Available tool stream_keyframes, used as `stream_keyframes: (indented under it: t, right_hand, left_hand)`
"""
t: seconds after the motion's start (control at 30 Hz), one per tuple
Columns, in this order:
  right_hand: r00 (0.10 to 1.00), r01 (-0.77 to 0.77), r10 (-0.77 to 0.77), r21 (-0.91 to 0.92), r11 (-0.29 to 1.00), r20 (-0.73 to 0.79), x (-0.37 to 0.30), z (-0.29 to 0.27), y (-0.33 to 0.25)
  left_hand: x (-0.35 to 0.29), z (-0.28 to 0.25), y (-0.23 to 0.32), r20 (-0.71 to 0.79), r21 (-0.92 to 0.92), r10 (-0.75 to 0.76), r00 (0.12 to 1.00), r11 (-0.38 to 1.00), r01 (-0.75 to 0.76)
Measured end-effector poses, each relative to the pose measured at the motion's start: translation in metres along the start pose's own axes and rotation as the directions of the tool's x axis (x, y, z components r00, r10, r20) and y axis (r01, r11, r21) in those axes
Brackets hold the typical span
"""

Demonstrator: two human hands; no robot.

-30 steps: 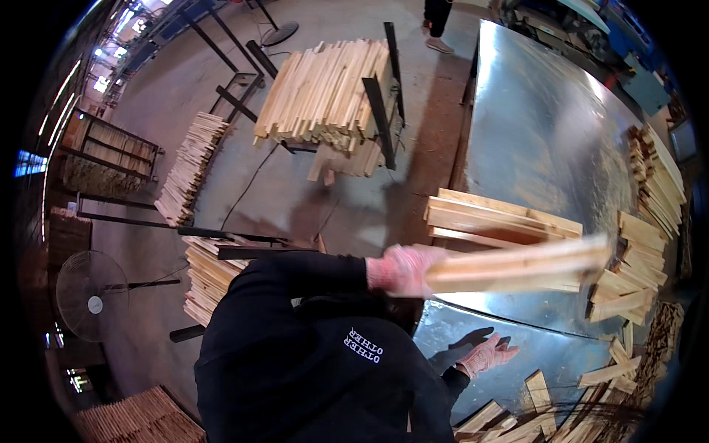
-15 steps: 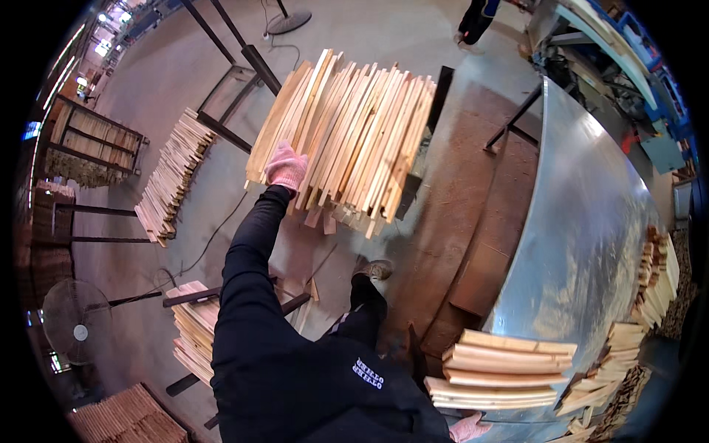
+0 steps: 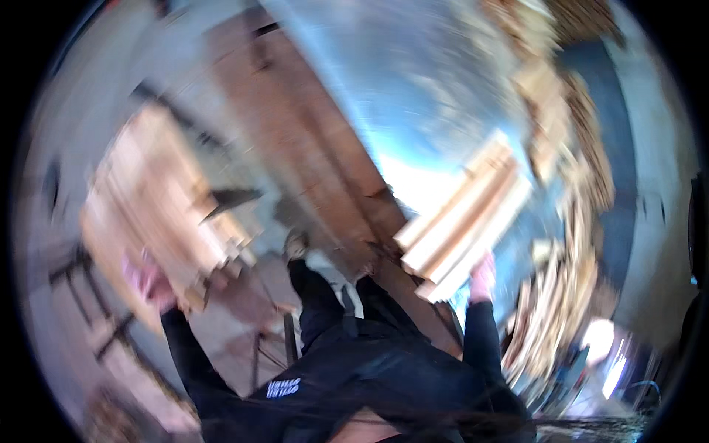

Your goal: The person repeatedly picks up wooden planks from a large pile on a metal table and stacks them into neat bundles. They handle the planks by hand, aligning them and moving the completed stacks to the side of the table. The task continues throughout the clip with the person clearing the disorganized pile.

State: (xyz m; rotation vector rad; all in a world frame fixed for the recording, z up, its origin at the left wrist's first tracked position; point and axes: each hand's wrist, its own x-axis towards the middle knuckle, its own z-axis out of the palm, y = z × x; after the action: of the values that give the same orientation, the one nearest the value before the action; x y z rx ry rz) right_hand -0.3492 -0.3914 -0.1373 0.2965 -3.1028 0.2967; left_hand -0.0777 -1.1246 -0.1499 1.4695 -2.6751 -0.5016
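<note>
At the left, my left hand point(image 3: 150, 284) in a pink glove rests against the near side of a large stack of pale wooden strips point(image 3: 151, 188). Its fingers are smeared by motion. My right hand point(image 3: 483, 277), also in a pink glove, is at the near right edge of a small stack of wooden boards point(image 3: 469, 214) and seems to touch it. These boards lie on a shiny metal table point(image 3: 354, 74). Blur hides how the right fingers are held.
Brown panels point(image 3: 295, 140) lie along the floor between the strip stack and the table. Loose wooden strips point(image 3: 546, 317) are heaped on the right, with more pieces point(image 3: 543, 111) farther back. Dark metal bars point(image 3: 92, 295) stand at the left.
The view has swung to the right and blurred. The strip stack now appears at the left. My right hand, earlier at the bottom edge, now shows fully beside the small board stack.
</note>
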Motion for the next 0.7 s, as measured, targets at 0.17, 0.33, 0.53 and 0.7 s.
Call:
stream_keyframes:
  t: [0.17,0.33,0.53,0.7]
  right_hand:
    - [0.748,-0.637,0.625,0.502,0.585,0.221,0.035,-0.043,-0.051]
    - [0.843,-0.531,0.52,0.372,0.761,0.141,0.079,-0.034,-0.003]
    - [0.884,-0.467,0.403,0.459,0.756,0.235,0.08,-0.029,0.02]
    - [0.822,-0.519,0.327,0.376,0.768,0.466,0.092,-0.078,0.03]
  left_hand:
    - [-0.094,-0.023,0.319,-0.218,-0.826,0.638,0.739,0.283,-0.488]
    - [-0.156,0.145,0.56,0.282,-0.234,0.741,0.61,0.669,-0.705]
    - [-0.25,0.152,0.626,0.691,-0.253,0.564,0.452,0.775,-0.579]
    - [-0.273,0.143,0.644,0.616,0.001,0.587,0.525,0.666,-0.746]
